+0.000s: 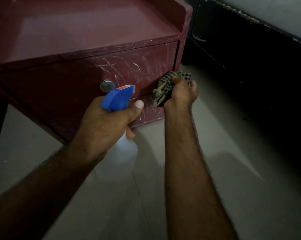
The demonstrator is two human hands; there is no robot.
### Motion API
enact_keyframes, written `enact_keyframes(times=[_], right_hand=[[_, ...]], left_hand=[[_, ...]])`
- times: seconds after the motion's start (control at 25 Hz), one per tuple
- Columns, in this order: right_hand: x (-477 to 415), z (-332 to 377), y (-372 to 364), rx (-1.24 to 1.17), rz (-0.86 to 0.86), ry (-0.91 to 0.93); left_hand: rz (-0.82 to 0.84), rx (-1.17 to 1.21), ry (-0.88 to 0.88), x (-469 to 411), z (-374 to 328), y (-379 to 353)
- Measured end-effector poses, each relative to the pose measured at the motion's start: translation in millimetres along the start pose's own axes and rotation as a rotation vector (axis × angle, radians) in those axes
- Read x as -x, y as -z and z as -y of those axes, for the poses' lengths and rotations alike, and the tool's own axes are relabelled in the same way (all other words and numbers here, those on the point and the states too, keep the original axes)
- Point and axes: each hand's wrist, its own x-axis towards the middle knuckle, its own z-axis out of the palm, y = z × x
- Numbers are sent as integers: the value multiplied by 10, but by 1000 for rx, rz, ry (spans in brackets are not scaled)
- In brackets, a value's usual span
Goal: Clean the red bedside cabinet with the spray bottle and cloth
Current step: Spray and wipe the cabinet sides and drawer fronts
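Nothing is legible (sticker (123, 87) on the spray bottle (115, 99) too blurred).

This is a dimly lit bedroom in a home. A red bedside cabinet (87, 32) with a scratched drawer (137, 66) and a round metal knob (107, 85) stands on a pale tiled floor (233, 153). Just beside it is the dark base of a bed (250, 58), with a pale mattress or sheet (276, 13) above it

Pale tiled floor (233, 153), dark furniture (250, 58) at right.
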Motion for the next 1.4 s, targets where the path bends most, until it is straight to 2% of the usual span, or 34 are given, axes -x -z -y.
enact_keyframes(times=[0.36, 0.56, 0.76, 0.96, 1.16, 1.4], right_hand=[[42, 114, -104, -72, 20, 46], [71, 332, -236, -97, 115, 110], [87, 205, -146, -101, 68, 3], [132, 430, -283, -108, 119, 76], [98, 289, -248, -136, 78, 24], [197, 486, -389, -129, 131, 116]], left_hand=[[24, 4, 16, 32, 61, 30], [25, 15, -10, 35, 4, 47], [24, 26, -21, 70, -61, 68], [41, 39, -28, 57, -72, 99], [29, 60, -54, 39, -91, 111], [36, 85, -71, 66, -186, 154]])
